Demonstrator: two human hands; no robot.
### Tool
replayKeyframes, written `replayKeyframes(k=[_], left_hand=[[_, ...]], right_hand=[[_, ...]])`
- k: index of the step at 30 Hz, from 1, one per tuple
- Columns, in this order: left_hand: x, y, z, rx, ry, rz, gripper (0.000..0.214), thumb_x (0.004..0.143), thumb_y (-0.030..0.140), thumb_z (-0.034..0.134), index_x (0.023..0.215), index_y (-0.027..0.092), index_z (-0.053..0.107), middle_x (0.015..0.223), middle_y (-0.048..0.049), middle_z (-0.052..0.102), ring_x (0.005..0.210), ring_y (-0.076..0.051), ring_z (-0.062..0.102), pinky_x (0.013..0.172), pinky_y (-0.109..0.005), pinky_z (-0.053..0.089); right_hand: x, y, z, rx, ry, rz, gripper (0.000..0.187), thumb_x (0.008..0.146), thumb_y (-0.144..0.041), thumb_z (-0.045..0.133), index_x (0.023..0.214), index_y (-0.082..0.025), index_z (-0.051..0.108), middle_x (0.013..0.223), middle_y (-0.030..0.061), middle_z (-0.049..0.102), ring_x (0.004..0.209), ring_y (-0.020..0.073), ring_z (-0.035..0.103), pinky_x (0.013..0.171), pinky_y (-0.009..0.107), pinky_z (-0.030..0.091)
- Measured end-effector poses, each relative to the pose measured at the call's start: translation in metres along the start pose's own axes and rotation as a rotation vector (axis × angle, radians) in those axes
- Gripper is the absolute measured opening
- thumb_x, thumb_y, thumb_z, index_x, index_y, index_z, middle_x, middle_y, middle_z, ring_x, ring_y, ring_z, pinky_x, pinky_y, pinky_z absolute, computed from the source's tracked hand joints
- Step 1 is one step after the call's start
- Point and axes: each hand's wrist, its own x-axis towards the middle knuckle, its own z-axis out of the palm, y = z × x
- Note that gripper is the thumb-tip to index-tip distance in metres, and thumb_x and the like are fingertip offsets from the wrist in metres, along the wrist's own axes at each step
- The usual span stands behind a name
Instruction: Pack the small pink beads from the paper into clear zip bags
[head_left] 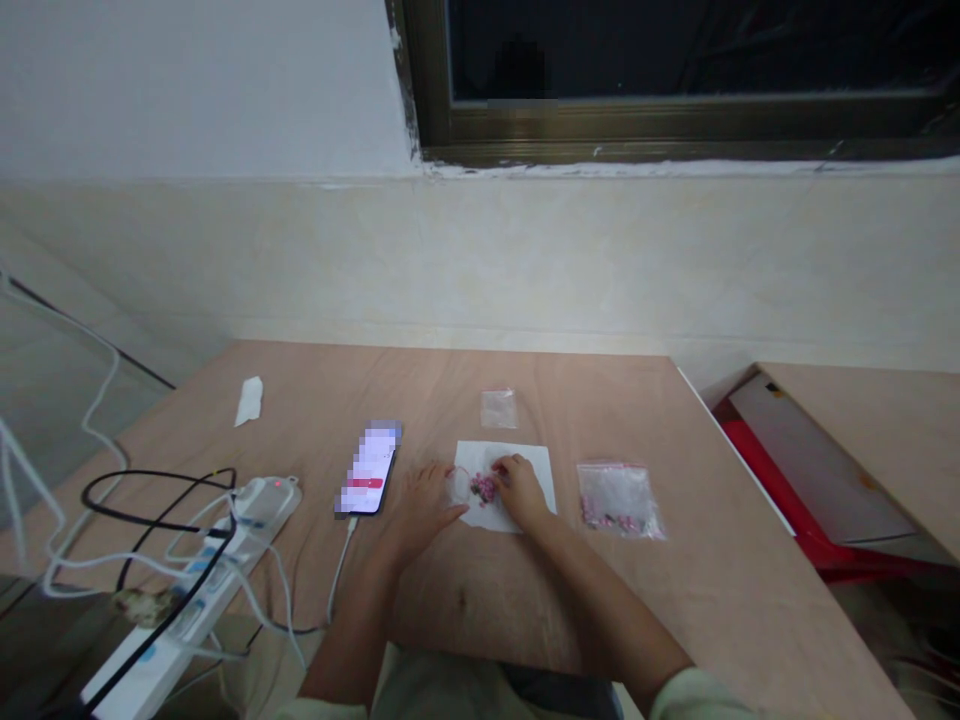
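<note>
Caution: L hand (424, 512) lay open at white paper sheet (476, 462); R hand (521, 492) curled over pink pieces (484, 489), grip unclear; slip risked scatter.

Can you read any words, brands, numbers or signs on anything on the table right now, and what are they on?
Nothing can be read: the phone screen is pixelated, and the blue labels on the power strip are too small and blurred.
</note>
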Motion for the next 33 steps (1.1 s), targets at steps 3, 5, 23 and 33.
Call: replayKeyframes(k=[3, 5, 23, 33], left_hand=[[0.004, -0.002, -0.001, 0.022, -0.01, -0.005, 0.042, 0.064, 0.029, 0.061, 0.101, 0.015, 0.047, 0.104, -0.0099, 0.056, 0.1, -0.025, 0.049, 0.087, -0.042, 0.036], [0.008, -0.003, 0.0, 0.022, -0.009, -0.002, 0.042, 0.064, 0.029, 0.062, 0.101, 0.015, 0.047, 0.103, -0.0099, 0.056, 0.099, -0.025, 0.05, 0.086, -0.042, 0.035], [0.004, -0.017, 0.003, 0.012, 0.03, -0.025, 0.042, 0.062, 0.03, 0.063, 0.099, 0.018, 0.048, 0.1, -0.0085, 0.057, 0.097, -0.025, 0.051, 0.085, -0.044, 0.036], [-0.003, -0.013, 0.002, 0.008, 0.044, -0.032, 0.043, 0.064, 0.03, 0.061, 0.102, 0.018, 0.047, 0.103, -0.0094, 0.056, 0.1, -0.025, 0.05, 0.086, -0.043, 0.035]], right_hand=[[0.004, 0.004, 0.0, -0.034, -0.029, -0.015, 0.011, 0.067, -0.01, 0.051, 0.072, -0.014, 0.06, 0.079, 0.0073, 0.058, 0.079, 0.0154, 0.051, 0.071, 0.024, 0.036], [0.005, -0.002, -0.002, -0.003, 0.01, -0.007, 0.008, 0.067, -0.012, 0.053, 0.069, -0.013, 0.06, 0.076, 0.0069, 0.059, 0.077, 0.0154, 0.051, 0.07, 0.024, 0.036], [0.009, -0.035, 0.017, -0.304, -0.061, 0.119, 0.015, 0.07, -0.023, 0.054, 0.078, -0.012, 0.059, 0.087, 0.0169, 0.056, 0.085, 0.025, 0.048, 0.065, 0.033, 0.038], [0.013, -0.034, 0.015, -0.359, -0.086, 0.172, 0.02, 0.073, -0.015, 0.045, 0.085, -0.007, 0.059, 0.093, 0.0204, 0.055, 0.088, 0.0275, 0.05, 0.061, 0.032, 0.04]])
